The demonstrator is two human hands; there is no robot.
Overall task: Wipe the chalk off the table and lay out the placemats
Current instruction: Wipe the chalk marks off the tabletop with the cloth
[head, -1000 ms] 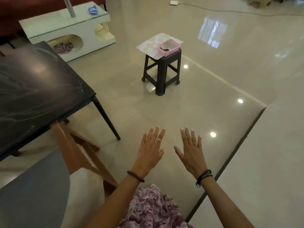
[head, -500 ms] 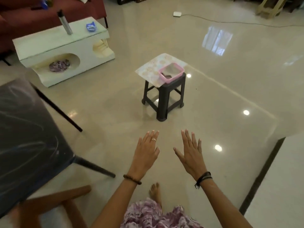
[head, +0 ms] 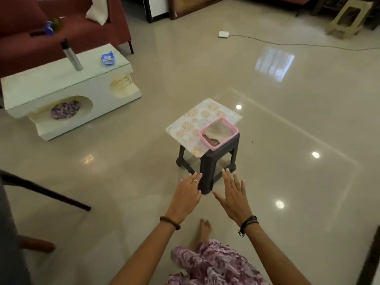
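A pale floral placemat (head: 195, 120) lies on a small dark plastic stool (head: 207, 161) in the middle of the floor. On its near right corner sits a pink tray (head: 234, 133) holding a grey cloth (head: 218, 131). My left hand (head: 187, 194) and my right hand (head: 232, 194) are stretched out in front of me with fingers straight, empty, just short of the stool. Only a dark table leg (head: 45, 191) and a sliver of the dark table's edge (head: 8, 233) show at the far left.
A white low table (head: 67, 87) with a metal bottle (head: 71, 55) and a blue wrapper (head: 108, 58) stands at the back left before a red sofa (head: 78, 29). A white device (head: 223, 34) with a cable lies on the floor far off. A beige stool (head: 347, 17) stands far right.
The view has turned from the dark chalky table toward the stool, which now looks closer. Both hands stay open and have come nearer to it.
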